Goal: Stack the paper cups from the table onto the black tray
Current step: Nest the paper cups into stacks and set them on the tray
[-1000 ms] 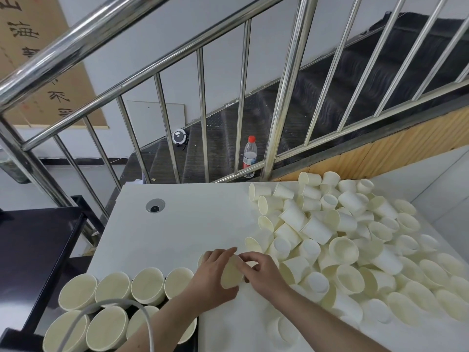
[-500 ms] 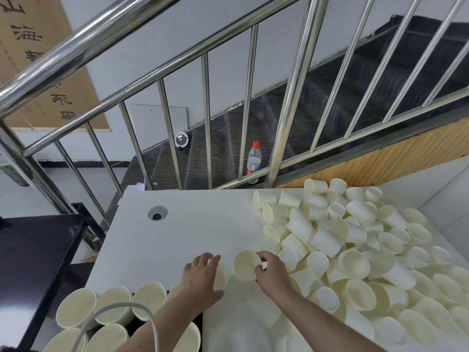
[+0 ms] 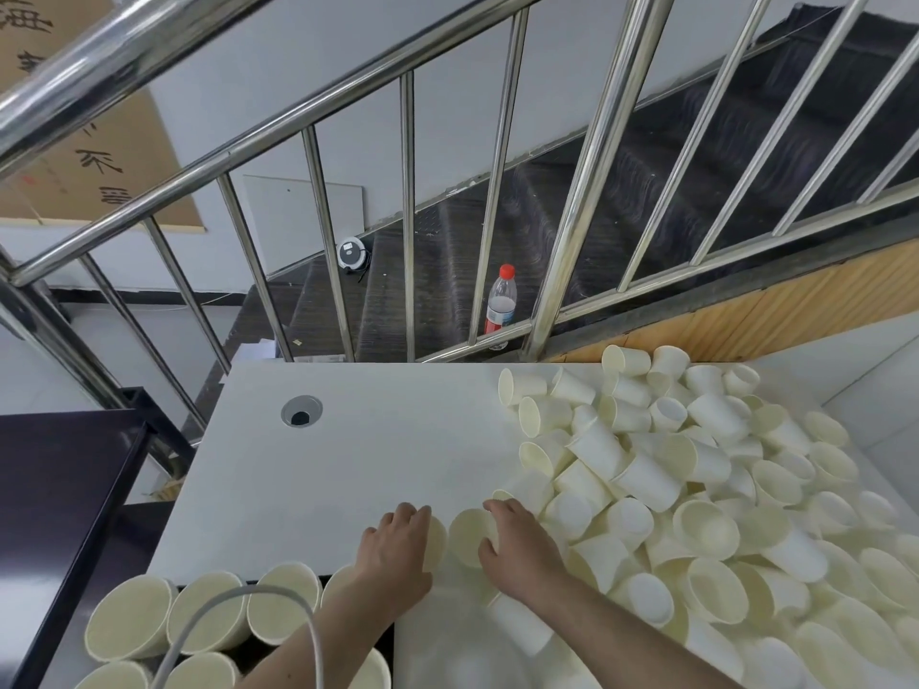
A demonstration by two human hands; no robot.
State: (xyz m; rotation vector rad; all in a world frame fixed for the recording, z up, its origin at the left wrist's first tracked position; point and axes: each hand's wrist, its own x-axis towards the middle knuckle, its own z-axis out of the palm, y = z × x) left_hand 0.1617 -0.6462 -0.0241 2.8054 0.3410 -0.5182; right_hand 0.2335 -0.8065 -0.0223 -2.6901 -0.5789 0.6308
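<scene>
A smooth, matte white desk (image 3: pixel 348 455) carries a loose heap of paper cups (image 3: pixel 686 489) over its right half, from the far edge down to the near edge. They are cream, thin-walled tapered cylinders with rolled rims, most lying on their sides, some showing flat white bases.

Near the middle of the near edge, the right hand (image 3: pixel 517 544) curls its fingers over the rim of a single cup (image 3: pixel 470 534) that lies on its side with its open mouth turned left. Just beside it, the left hand (image 3: pixel 398 549) wraps its fingers round another cup (image 3: pixel 437 542), mostly hidden behind the knuckles; the two cups sit close, and whether they touch is unclear.

Off the desk's near-left corner, stacked cups (image 3: pixel 209 611) stand upright in rows, round mouths up, on the black tray (image 3: pixel 328 579), of which only slivers show between them. A pale curved cable (image 3: pixel 238 596) arcs across these stacks.

A round grommet hole (image 3: pixel 301 411) sits towards the desk's far-left corner. Behind the far edge run polished steel railing bars (image 3: pixel 408 216), with a clear plastic bottle (image 3: pixel 500 303) with a red cap on dark ribbed stairs.
</scene>
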